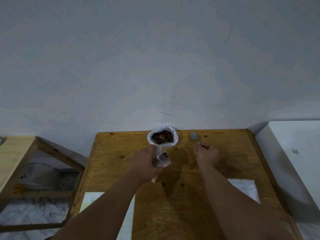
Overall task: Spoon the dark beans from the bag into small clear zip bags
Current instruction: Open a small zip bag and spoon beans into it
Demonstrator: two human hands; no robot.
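Left hand (147,163) clamps a limp, slippery zip bag (162,160) near its mouth, while right hand (207,154) pinches the stiff spoon (194,136) handle beside the bean bag (162,137).

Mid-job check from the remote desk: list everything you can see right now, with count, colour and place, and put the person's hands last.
Table: one, brown wood, centre, against the wall.
Bag of beans: one, clear plastic, open, dark brown beans inside, far edge of the table.
Small zip bag: one, clear, a few dark beans inside, held just in front of the big bag.
Spoon: one, silver, bowl right of the bean bag.
White sheets: two, one at the near left of the table, one at the right.
Wooden frame: one, pale, left of the table.
White block: one, right of the table.
Left hand: grips the small zip bag.
Right hand: holds the spoon handle.
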